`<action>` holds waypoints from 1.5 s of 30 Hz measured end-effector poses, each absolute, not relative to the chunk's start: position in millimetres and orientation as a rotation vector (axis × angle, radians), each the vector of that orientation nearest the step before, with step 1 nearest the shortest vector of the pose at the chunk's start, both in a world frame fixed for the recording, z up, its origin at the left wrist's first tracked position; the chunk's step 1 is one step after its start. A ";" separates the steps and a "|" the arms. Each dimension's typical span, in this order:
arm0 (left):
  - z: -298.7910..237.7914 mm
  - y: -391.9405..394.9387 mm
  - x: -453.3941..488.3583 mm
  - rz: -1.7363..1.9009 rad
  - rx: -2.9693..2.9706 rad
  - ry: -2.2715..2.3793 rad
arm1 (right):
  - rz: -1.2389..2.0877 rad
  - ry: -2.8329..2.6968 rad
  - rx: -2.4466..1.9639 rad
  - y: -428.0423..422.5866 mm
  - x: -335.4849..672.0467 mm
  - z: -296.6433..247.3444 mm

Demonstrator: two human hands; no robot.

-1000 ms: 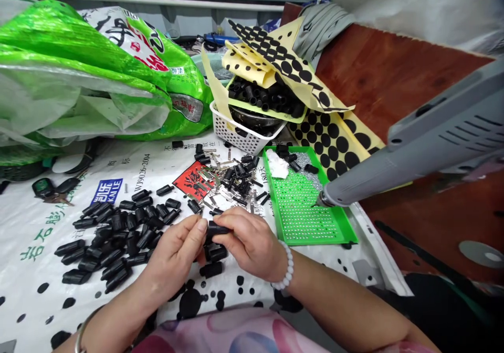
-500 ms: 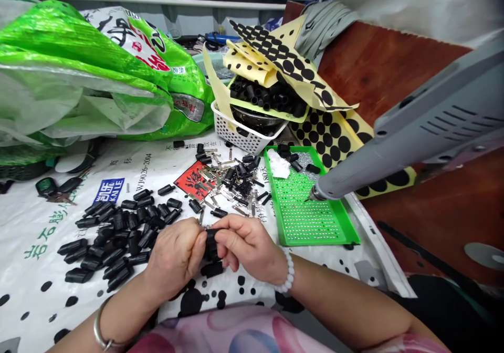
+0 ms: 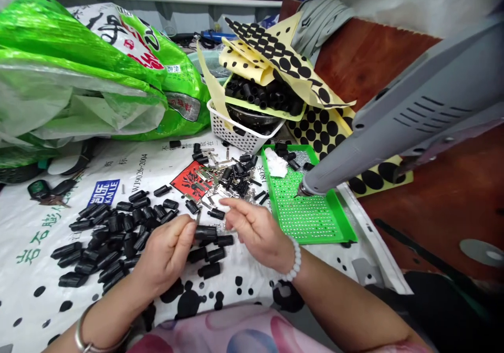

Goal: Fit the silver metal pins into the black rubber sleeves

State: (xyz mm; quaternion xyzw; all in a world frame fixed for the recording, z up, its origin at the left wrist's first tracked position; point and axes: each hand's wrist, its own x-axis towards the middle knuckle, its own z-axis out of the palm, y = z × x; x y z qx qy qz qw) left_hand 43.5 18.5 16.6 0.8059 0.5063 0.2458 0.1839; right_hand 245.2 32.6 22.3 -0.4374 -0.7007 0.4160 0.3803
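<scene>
My left hand (image 3: 167, 250) is closed, with a black ribbed plastic cylinder (image 3: 207, 232) sticking out of its fingers to the right. A thin metal strip (image 3: 198, 216) rises by its fingertips; I cannot tell whether it is gripped. My right hand (image 3: 260, 232) is apart from the cylinder, index finger stretched toward a heap of small metal strips (image 3: 208, 186) and black parts; nothing shows in it. Several black cylinders (image 3: 212, 255) lie between my hands. A larger pile of them (image 3: 114, 232) spreads to the left.
On the right, a grey electric screwdriver (image 3: 334, 169) slants down over a green tray (image 3: 348, 232) of small screws. Behind stands a white basket (image 3: 240, 140) with black parts and yellow sticker sheets (image 3: 291, 64). A bright green bag (image 3: 181, 90) fills the back left.
My right hand has come away from the black cylinder, its index finger now extended toward the metal strips. The left hand keeps the cylinder and has shifted slightly left.
</scene>
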 end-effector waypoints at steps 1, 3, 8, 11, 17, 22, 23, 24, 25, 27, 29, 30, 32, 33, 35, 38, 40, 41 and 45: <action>20.2 19.1 39.1 0.670 2.289 1.446 | 0.917 -1.811 -1.137 35.5 249.0 23.6; 28.3 19.4 28.2 0.585 2.338 1.482 | 0.637 -1.849 -1.174 41.1 256.5 25.3; 40.7 9.6 -2.4 0.326 2.368 1.566 | 0.234 -2.038 -1.372 51.2 267.1 21.5; 39.6 -0.1 -16.4 0.275 2.310 1.626 | 0.094 -2.262 -1.528 54.4 263.3 14.6; 45.1 -5.2 -30.3 0.257 2.244 1.777 | -0.079 -2.468 -1.690 60.9 248.5 5.0; 54.0 4.4 -37.7 0.254 2.213 1.943 | -0.091 -2.473 -1.672 61.8 243.8 3.9; 55.3 7.1 -38.2 0.228 2.199 1.973 | -0.095 -2.478 -1.661 61.2 243.4 4.0; 56.2 10.0 -38.1 0.204 2.188 1.995 | -0.099 -2.483 -1.651 60.7 243.2 4.0; 56.8 13.0 -37.2 0.185 2.183 2.004 | -0.102 -2.487 -1.642 60.1 243.0 3.9; 56.8 18.8 -33.1 0.169 2.205 1.973 | -0.106 -2.488 -1.631 59.3 242.8 3.3; 54.9 23.8 -26.4 0.156 2.252 1.889 | -0.103 -2.482 -1.629 58.6 242.9 2.2; 53.5 26.0 -22.5 0.146 2.275 1.842 | -0.101 -2.476 -1.629 58.2 243.0 1.6; 50.3 29.3 -14.9 0.117 2.300 1.782 | -0.096 -2.467 -1.630 57.3 243.6 0.3; 48.9 30.5 -11.9 0.101 2.303 1.775 | -0.090 -2.463 -1.630 56.8 244.0 -0.3; 47.3 31.8 -8.7 0.061 2.303 1.799 | -0.065 -2.456 -1.629 55.8 245.2 -1.2; 48.5 32.2 -11.6 -0.006 2.307 1.859 | -0.006 -2.431 -1.615 53.7 247.4 -1.4; 51.4 34.2 -16.1 -0.033 2.317 1.888 | 0.050 -2.402 -1.600 51.9 248.5 0.2; 53.1 36.8 -18.0 -0.043 2.331 1.901 | 0.087 -2.381 -1.587 50.9 248.7 1.6; 58.5 63.7 -13.7 -0.046 2.444 1.909 | 0.233 -2.269 -1.521 47.7 247.7 7.7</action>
